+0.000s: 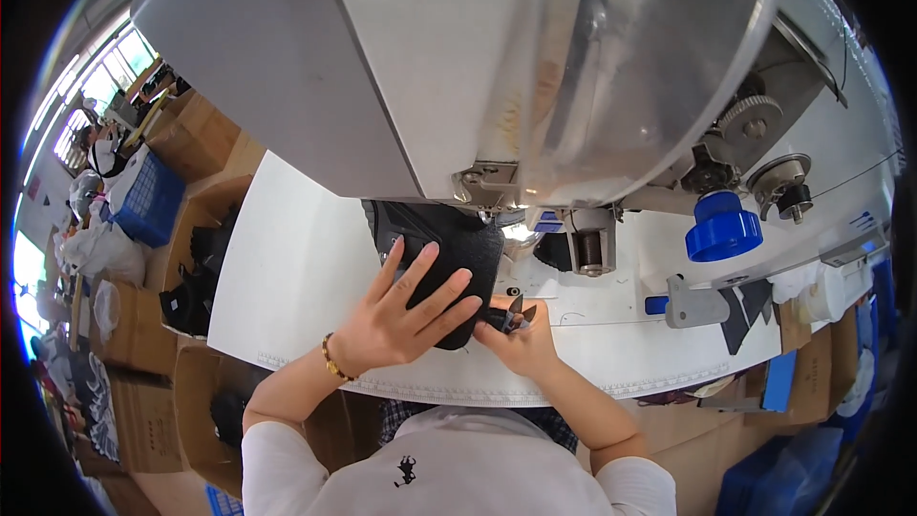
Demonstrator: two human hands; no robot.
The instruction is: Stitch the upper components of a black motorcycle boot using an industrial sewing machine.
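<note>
A stiff black sewn piece (465,263), perhaps part of a bag, lies on the white sewing machine table (287,268). My left hand (406,311) rests flat on it with its fingers spread, holding nothing. At the piece's right edge, my right hand (525,349) is closed around small thread snips (513,315), their pointed blades showing above the fingers. Part of that hand's grip is hidden. Just beyond the black piece is the machine's sewing head (487,182), which covers the far end of the piece.
The large white machine body (382,57) overhangs the table. To the right are a blue knob (723,227), a thread bobbin (590,247) and black scraps (735,320). Cardboard boxes (196,363) holding black pieces stand left. A blue crate (150,199) and another person (103,150) are farther off.
</note>
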